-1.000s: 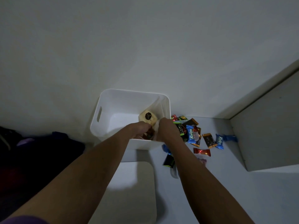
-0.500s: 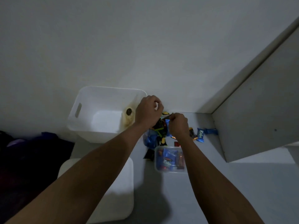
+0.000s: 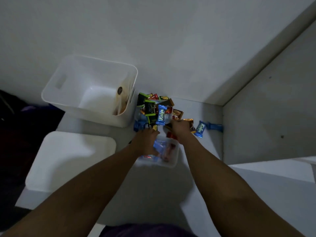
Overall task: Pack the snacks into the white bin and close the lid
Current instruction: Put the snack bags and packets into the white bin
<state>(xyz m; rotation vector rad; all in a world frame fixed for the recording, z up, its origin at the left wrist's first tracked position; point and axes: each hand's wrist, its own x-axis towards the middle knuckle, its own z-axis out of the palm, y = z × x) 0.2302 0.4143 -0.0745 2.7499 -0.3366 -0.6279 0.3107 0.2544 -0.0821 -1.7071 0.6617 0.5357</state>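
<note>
The white bin (image 3: 89, 59) stands open at the upper left, with one cookie packet (image 3: 121, 98) leaning against its right inner wall. Its white lid (image 3: 68, 159) lies flat in front of it. To the right of the bin is a pile of wrapped snacks (image 3: 150, 106), topped by a blue wrapper (image 3: 161, 114). My left hand (image 3: 146, 141) hovers over a small clear tub (image 3: 171, 161) of snacks, its fingertips at the pile's near edge and blurred. My right hand (image 3: 179, 128) curls down onto wrappers at the pile's near right side.
Another blue wrapper (image 3: 199, 129) and a darker blue one (image 3: 214, 126) lie loose to the right, near a grey panel (image 3: 270, 117) that walls off that side. Dark fabric (image 3: 25, 125) sits at the left edge. A pale wall (image 3: 171, 40) runs behind.
Both hands left the bin after setting the cookie packet inside and came down to the snack pile. The left hand dropped from the bin's corner to above the clear tub.
</note>
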